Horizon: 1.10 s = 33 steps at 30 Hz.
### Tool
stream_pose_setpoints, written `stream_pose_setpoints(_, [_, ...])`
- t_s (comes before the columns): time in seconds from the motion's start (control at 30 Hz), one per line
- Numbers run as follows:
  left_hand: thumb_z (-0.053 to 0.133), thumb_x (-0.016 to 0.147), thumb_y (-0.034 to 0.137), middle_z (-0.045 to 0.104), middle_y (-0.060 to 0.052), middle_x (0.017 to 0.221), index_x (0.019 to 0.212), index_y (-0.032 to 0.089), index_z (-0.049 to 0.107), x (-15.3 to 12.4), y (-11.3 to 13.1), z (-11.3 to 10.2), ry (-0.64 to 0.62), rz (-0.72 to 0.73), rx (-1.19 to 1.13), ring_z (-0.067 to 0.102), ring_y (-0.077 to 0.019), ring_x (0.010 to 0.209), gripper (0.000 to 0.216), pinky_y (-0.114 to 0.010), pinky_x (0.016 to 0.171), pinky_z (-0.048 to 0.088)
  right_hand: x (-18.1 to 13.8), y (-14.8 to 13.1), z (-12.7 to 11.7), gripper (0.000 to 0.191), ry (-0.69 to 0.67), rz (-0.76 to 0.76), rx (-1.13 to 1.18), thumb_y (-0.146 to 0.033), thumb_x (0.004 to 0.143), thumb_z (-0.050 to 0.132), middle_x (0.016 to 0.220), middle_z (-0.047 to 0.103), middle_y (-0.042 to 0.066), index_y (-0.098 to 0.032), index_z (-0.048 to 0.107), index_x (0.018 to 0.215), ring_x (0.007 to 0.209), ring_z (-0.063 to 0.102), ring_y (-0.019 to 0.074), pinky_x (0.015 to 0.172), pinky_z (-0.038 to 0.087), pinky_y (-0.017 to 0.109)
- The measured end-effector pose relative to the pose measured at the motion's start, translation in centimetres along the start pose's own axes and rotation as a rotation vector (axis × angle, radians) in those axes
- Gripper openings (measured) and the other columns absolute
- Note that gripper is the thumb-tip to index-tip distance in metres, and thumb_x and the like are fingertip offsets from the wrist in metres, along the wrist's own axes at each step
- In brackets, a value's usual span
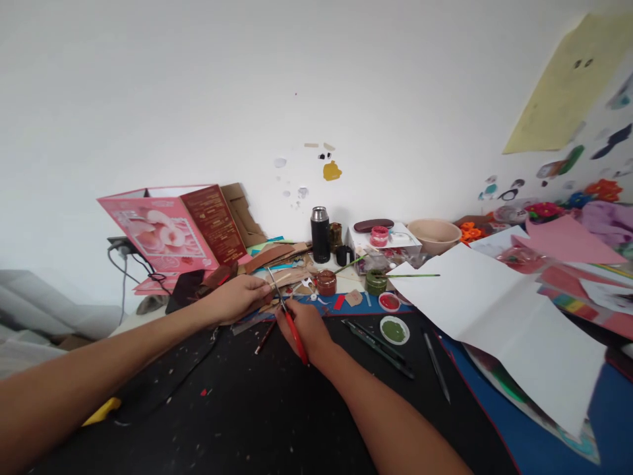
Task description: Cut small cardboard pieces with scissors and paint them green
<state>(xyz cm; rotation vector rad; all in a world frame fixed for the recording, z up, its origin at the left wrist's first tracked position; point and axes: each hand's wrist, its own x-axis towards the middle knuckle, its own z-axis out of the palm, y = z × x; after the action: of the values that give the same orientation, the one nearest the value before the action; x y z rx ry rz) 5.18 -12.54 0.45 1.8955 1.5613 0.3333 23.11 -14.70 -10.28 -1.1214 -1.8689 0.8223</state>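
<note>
Here on the bench (153, 319), a black mat (217, 409) fills the foreground, flecked with tiny scraps, and the left hand (247, 295) pinches a thin pale strip (281, 280) above its far edge. The right hand (309, 330) is wrapped around the red-handled scissors (297, 338), blades pointing up beside the strip; whether they touch it, I cannot tell. Behind them, cardboard scraps (277, 256) crowd up to a black flask (320, 241), with a brown jar (327, 284) and a green jar (376, 284) in front. Over on the left stands a pink box (163, 232); on the right sprawls white paper (465, 290). And the white wall (198, 86) carries stickers (332, 171) and, high right, a yellow sheet (556, 99)!
</note>
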Motion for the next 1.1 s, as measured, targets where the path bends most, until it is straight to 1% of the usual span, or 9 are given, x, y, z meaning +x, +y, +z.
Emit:
stream_pose_setpoints(0.13, [0.066, 0.084, 0.062, 0.03, 0.008, 0.052, 0.079, 0.02, 0.059, 0.0, -0.5, -0.3, -0.175, -0.165, -0.39, 0.018, -0.0075, 0.039, 0.043, -0.024, 0.039, 0.014, 0.0, 0.1, 0.2, 0.019, 0.012, -0.012, -0.007, -0.025, 0.098, 0.059, 0.069, 0.067, 0.002, -0.021, 0.067, 0.081, 0.061, 0.056, 0.0162, 0.062, 0.035, 0.025])
stream_pose_setpoints(0.27, [0.074, 0.079, 0.056, 0.027, 0.01, 0.054, 0.084, 0.019, 0.061, 0.1, -0.9, -1.8, -0.404, -0.252, -0.571, 0.011, -0.0055, 0.038, 0.04, -0.022, 0.035, 0.01, 0.0, 0.2, 0.6, 0.018, 0.022, -0.032, -0.021, -0.024, 0.097, 0.06, 0.068, 0.067, 0.001, -0.022, 0.066, 0.08, 0.061, 0.055, 0.0164, 0.062, 0.034, 0.026])
stream_pose_setpoints(0.33, [0.073, 0.078, 0.056, 0.024, 0.011, 0.055, 0.085, 0.018, 0.062, 0.2, -0.9, -2.1, -0.422, -0.274, -0.568, 0.01, -0.0059, 0.039, 0.039, -0.021, 0.035, 0.01, 0.0, 0.3, 0.6, 0.018, 0.012, -0.023, -0.01, -0.024, 0.097, 0.06, 0.069, 0.067, 0.001, -0.022, 0.067, 0.08, 0.062, 0.055, 0.0167, 0.062, 0.035, 0.025])
stream_pose_setpoints(0.43, [0.065, 0.083, 0.06, 0.028, 0.009, 0.055, 0.086, 0.018, 0.063, 0.4, -0.4, -1.4, -0.273, -0.234, -0.445, 0.018, -0.0084, 0.04, 0.041, -0.022, 0.038, 0.017, 0.2, 0.4, 0.4, 0.019, 0.003, -0.002, 0.005, -0.025, 0.098, 0.059, 0.072, 0.069, 0.002, -0.021, 0.067, 0.081, 0.064, 0.058, 0.0171, 0.063, 0.037, 0.025])
stream_pose_setpoints(0.6, [0.045, 0.099, 0.053, 0.072, -0.009, 0.088, 0.096, 0.019, 0.068, -0.1, 0.6, 0.2, 0.091, 0.098, 0.283, 0.067, -0.0236, 0.077, 0.041, -0.031, 0.067, 0.049, 0.4, 0.5, 0.1, 0.021, 0.003, 0.006, -0.004, -0.024, 0.1, 0.058, 0.073, 0.069, 0.003, -0.019, 0.066, 0.081, 0.067, 0.06, 0.0169, 0.064, 0.038, 0.024])
stream_pose_setpoints(0.7, [0.038, 0.104, 0.044, 0.076, -0.016, 0.096, 0.113, 0.017, 0.067, -1.2, 0.8, 0.7, 0.264, 0.043, 0.742, 0.073, -0.0314, 0.085, 0.041, -0.036, 0.072, 0.05, 0.3, 0.1, 0.0, 0.02, 0.002, 0.001, -0.014, -0.024, 0.099, 0.06, 0.073, 0.069, 0.003, -0.019, 0.066, 0.081, 0.066, 0.06, 0.0166, 0.064, 0.038, 0.025])
stream_pose_setpoints(0.77, [0.035, 0.105, 0.039, 0.077, -0.017, 0.096, 0.109, 0.018, 0.069, -2.0, 1.0, 1.0, 0.283, -0.019, 0.88, 0.074, -0.0329, 0.086, 0.04, -0.035, 0.07, 0.048, 0.2, -0.1, 0.0, 0.019, -0.007, 0.003, -0.017, -0.024, 0.099, 0.061, 0.073, 0.07, 0.003, -0.019, 0.067, 0.082, 0.066, 0.061, 0.0169, 0.064, 0.037, 0.025])
stream_pose_setpoints(0.97, [0.034, 0.104, 0.04, 0.078, -0.014, 0.093, 0.099, 0.022, 0.07, -1.7, 0.6, 1.4, 0.321, -0.011, 0.739, 0.073, -0.0312, 0.084, 0.041, -0.035, 0.071, 0.046, 0.2, -0.2, 0.1, 0.019, -0.003, 0.016, -0.003, -0.023, 0.1, 0.06, 0.075, 0.072, 0.005, -0.019, 0.068, 0.084, 0.069, 0.064, 0.0184, 0.065, 0.039, 0.026])
stream_pose_setpoints(1.1, [0.04, 0.098, 0.044, 0.074, -0.009, 0.085, 0.081, 0.021, 0.067, -0.4, 0.4, -0.1, 0.203, 0.054, 0.434, 0.067, -0.0259, 0.081, 0.039, -0.033, 0.073, 0.045, 0.1, 0.1, 0.1, 0.018, 0.008, 0.003, -0.003, -0.024, 0.1, 0.06, 0.072, 0.071, 0.003, -0.02, 0.069, 0.085, 0.065, 0.062, 0.0174, 0.063, 0.039, 0.025])
